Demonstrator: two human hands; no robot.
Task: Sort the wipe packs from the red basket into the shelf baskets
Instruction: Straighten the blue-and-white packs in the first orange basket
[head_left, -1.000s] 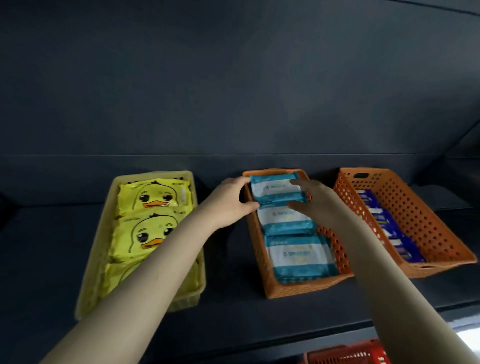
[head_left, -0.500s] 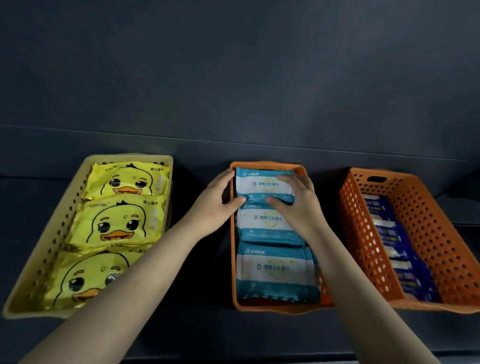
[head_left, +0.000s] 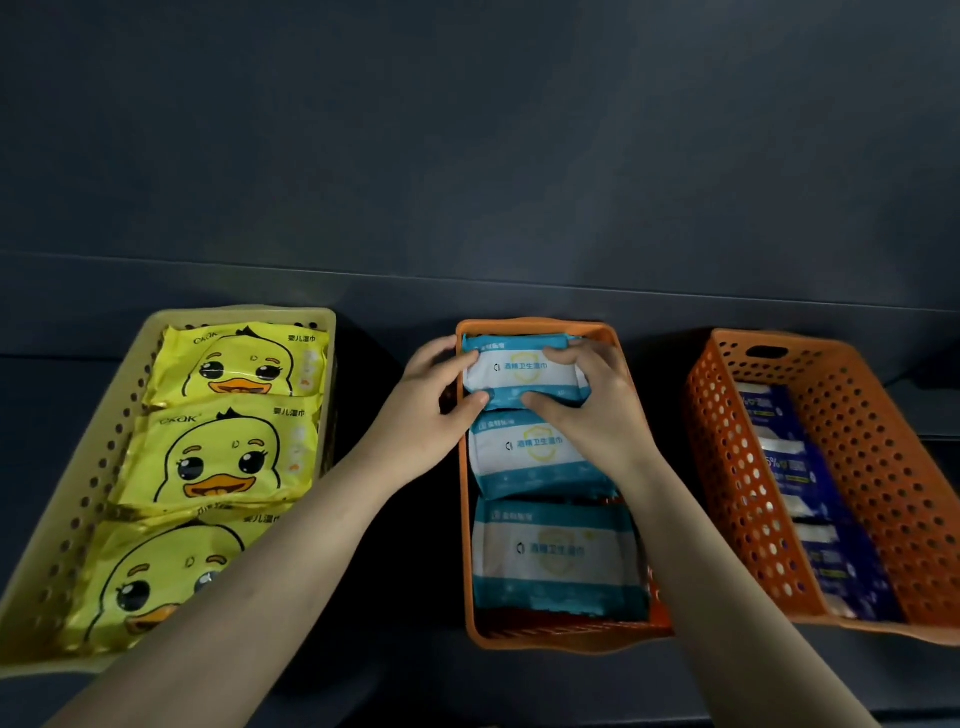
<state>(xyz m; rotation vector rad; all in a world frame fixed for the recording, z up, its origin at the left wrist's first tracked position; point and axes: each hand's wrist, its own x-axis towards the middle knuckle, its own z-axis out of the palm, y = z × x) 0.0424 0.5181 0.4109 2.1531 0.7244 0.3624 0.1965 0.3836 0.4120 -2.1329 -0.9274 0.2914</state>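
A teal and white wipe pack (head_left: 511, 371) lies at the far end of the middle orange basket (head_left: 463, 525). My left hand (head_left: 434, 410) grips its left end, thumb under and fingers over. My right hand (head_left: 587, 397) grips its right end the same way. Two more teal packs (head_left: 540, 457) fill the basket in front of it. The yellow basket (head_left: 67, 493) on the left holds three yellow duck packs (head_left: 228, 457). The right orange basket (head_left: 878, 467) holds dark blue packs (head_left: 810, 499). The red basket is out of view.
All three baskets stand side by side on a dark shelf (head_left: 415, 670), with a dark back wall (head_left: 467, 156) close behind them. Gaps of bare shelf separate the baskets.
The view has moved closer and down over the baskets. Both hands have shifted from resting on the far teal pack to gripping it at its two ends.
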